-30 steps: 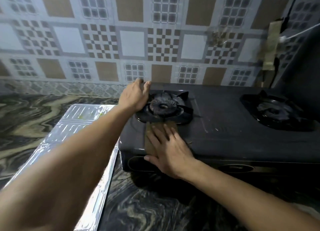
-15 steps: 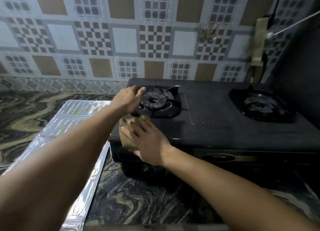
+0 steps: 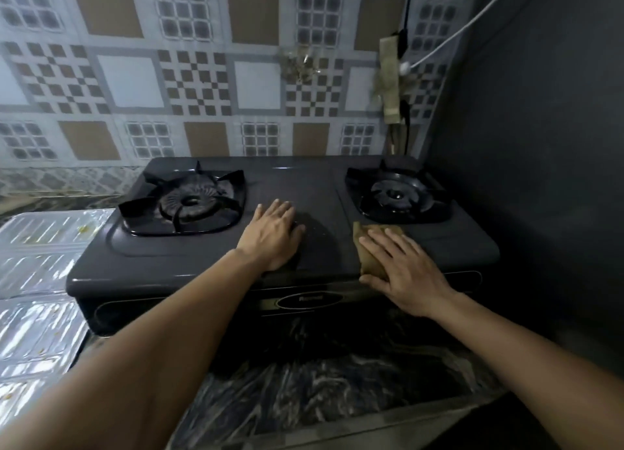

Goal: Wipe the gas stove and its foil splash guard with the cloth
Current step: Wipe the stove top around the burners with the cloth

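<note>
1. A tiled wall (image 3: 209, 78) in brown, white and grey checks runs behind everything, with a dark wall panel (image 3: 540, 145) closing off the right side.
2. The dark marbled surface (image 3: 320, 375) carries the gas stove (image 3: 189, 267), a black two-burner unit set against the back wall.
3. The foil splash guard (image 3: 37, 280) lies flat on the surface just left of the stove, its shiny ribs flecked with yellowish specks.
4. The left burner (image 3: 190, 201) and the right burner (image 3: 395, 194) sit in their black pan supports at either end of the stove top.
5. The left hand (image 3: 273, 235) rests palm down on the middle of the stove top, fingers straight and together, holding nothing.
6. The right hand (image 3: 401, 270) presses flat on the cloth (image 3: 366, 247), fingers spread and straight, at the front right of the stove top just before the right burner.
7. The cloth is brownish and looks folded, though the hand hides most of it.
8. A white cable (image 3: 449, 41) and a taped strip (image 3: 388, 78) hang at the wall's right corner.
</note>
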Demonstrator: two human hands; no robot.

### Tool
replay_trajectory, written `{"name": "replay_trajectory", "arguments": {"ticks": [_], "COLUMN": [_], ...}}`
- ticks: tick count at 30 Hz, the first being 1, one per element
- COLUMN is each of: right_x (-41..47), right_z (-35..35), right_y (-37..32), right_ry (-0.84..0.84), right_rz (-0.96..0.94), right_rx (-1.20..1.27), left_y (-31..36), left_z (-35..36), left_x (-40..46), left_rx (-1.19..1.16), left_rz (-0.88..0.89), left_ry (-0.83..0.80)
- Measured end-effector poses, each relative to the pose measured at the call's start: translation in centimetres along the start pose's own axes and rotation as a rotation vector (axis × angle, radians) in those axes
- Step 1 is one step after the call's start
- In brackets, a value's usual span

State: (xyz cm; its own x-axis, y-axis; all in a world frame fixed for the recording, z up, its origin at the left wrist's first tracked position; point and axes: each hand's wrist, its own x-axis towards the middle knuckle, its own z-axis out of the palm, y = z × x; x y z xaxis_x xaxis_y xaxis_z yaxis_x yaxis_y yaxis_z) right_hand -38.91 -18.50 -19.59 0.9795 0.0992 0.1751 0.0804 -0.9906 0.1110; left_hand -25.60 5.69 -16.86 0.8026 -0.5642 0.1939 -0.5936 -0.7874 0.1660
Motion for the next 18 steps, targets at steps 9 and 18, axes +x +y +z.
{"name": "replay_trajectory", "arguments": {"ticks": [9, 18], "right_x": [-2.9, -4.1], "right_z": [1.0, 2.0], "right_y": [12.1, 11.7], "right_ry": [0.028, 0.347], "right_rz": [0.325, 0.680], "right_rx": [0.097, 0.282], "left_y": [4.4, 4.9], "left_z": [2.8, 2.4], "left_x": [-0.2, -0.5], "left_rx": [0.054, 0.060], "left_rz": [-0.084, -0.111], "left_ry": [-0.108, -0.104]}}
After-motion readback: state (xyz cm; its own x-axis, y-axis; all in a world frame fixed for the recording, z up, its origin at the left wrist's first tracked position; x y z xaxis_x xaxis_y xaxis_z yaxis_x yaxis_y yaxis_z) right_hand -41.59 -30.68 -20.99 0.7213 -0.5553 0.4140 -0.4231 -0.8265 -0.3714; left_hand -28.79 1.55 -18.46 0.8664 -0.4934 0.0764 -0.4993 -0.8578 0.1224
